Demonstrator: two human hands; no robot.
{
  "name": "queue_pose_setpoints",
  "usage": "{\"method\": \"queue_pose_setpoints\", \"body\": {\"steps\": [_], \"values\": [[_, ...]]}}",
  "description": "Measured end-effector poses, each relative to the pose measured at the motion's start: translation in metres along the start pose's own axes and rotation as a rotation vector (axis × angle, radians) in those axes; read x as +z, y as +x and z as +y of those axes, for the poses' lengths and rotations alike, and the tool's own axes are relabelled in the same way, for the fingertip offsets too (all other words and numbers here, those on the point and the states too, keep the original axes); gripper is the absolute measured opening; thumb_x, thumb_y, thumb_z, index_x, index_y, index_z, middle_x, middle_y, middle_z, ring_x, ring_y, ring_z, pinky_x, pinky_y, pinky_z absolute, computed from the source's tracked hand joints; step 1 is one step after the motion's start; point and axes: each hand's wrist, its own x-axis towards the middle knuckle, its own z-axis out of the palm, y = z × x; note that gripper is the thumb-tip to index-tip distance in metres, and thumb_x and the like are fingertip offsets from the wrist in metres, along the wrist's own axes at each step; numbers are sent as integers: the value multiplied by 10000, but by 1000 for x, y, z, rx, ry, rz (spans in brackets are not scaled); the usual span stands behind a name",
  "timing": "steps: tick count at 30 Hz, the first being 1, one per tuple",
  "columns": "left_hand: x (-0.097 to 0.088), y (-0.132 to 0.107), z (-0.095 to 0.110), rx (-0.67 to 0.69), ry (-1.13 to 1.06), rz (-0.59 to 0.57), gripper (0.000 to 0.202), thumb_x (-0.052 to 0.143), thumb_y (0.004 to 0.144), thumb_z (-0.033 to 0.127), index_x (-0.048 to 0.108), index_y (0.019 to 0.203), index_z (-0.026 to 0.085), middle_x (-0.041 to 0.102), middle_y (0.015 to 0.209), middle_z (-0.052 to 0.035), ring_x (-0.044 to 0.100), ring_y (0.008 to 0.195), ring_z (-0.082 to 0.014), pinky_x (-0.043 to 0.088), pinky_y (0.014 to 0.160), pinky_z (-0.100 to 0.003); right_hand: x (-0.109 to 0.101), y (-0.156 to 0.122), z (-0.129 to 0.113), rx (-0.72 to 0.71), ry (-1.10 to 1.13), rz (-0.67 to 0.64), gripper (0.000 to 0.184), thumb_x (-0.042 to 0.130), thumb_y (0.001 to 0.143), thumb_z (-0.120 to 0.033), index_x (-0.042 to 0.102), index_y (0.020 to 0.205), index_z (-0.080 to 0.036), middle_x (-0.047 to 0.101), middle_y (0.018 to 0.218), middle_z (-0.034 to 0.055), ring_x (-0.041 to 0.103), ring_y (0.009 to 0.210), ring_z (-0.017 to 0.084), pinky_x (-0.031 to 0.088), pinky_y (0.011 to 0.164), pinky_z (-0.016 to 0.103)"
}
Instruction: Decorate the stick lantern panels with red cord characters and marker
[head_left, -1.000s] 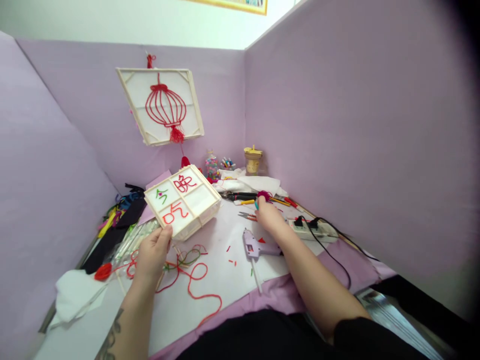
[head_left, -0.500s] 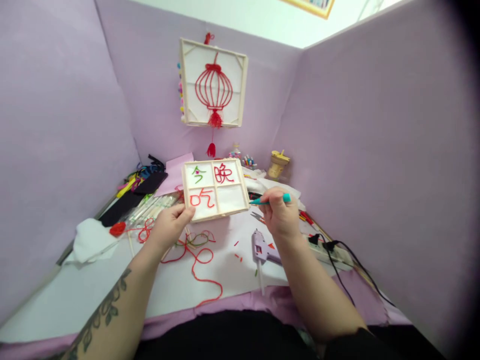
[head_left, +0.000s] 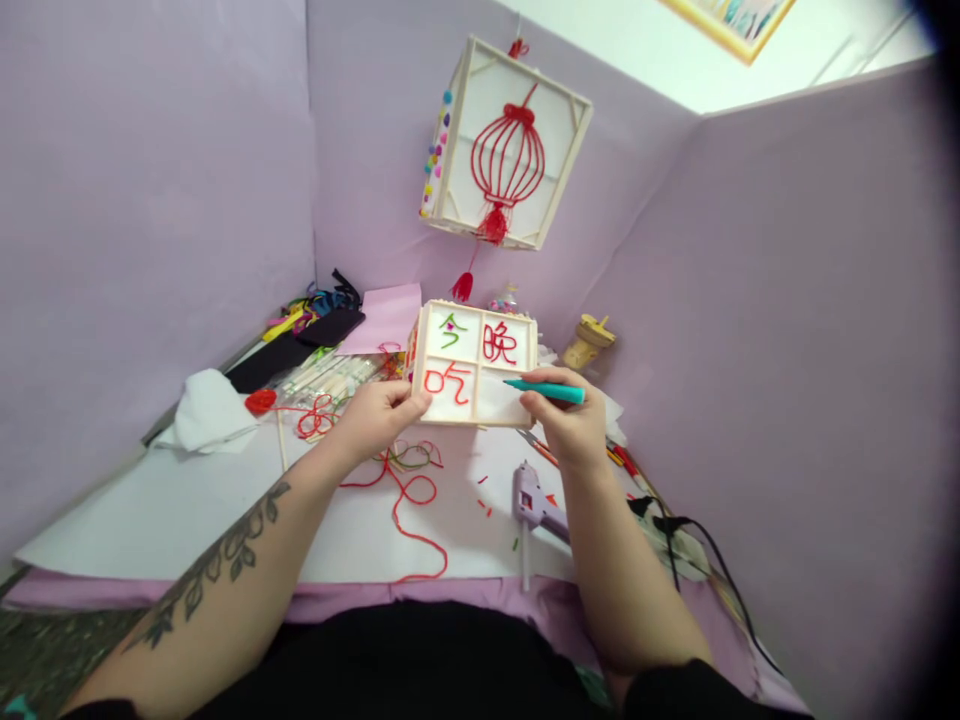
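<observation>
My left hand (head_left: 381, 415) grips the lower left corner of a small square wooden frame box (head_left: 472, 364), held up above the table. Its white face is split into four panes; three carry characters in green and red yarn, the lower right pane is blank. My right hand (head_left: 564, 424) is closed on a teal pen (head_left: 546, 390), whose tip rests at the blank lower right pane. Loose red and green yarn (head_left: 397, 482) lies on the white sheet below the box.
A lilac glue gun (head_left: 534, 503) lies near my right wrist, with a power strip and black cable (head_left: 679, 535) to its right. A larger lantern frame (head_left: 506, 148) hangs on the back wall. White cloth (head_left: 206, 412), craft sticks and bright scraps lie at left.
My right hand picked up the teal pen from the table's far side and brought its tip to the blank pane. The left hand turned the box to face me; the view swung left.
</observation>
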Motion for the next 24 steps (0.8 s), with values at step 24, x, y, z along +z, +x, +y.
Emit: {"method": "queue_pose_setpoints", "body": {"steps": [24], "values": [[3,-3,1,7,12,-26,446,455,807,545,600,651,153,475,582,13,424,585,-130,309,536,-241,4,-19,14,69,-132,190,158,711,730,-327,688,816,-197,643,696,-2,540,582,128,436,533,257]]}}
